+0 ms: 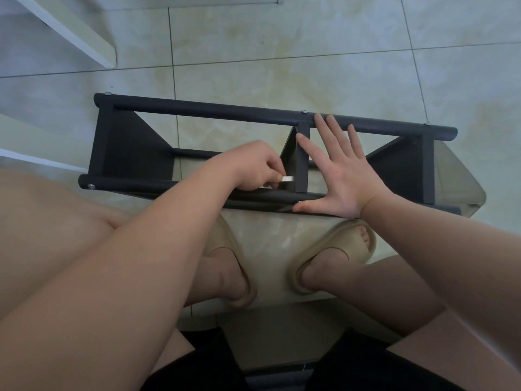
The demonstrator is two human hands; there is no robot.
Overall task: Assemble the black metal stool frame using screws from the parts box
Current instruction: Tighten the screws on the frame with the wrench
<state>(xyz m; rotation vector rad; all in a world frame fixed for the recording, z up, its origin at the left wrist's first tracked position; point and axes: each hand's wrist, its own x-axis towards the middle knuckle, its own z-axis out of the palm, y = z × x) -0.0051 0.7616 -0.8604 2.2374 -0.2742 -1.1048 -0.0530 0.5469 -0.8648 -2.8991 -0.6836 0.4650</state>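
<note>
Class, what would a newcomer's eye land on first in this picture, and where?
The long black metal frame lying across the pale tiled floor at centre draws the eye first. Over its middle, the right hand spreads open from rail to rail, while the left hand pinches a small silver tool beside the short middle crossbar.

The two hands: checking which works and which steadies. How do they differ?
The left hand is curled, pinching a small silver tool; the right hand lies flat, fingers spread, holding nothing. Left sits near-side on the black frame; right spans it. Both are at its middle.
</note>
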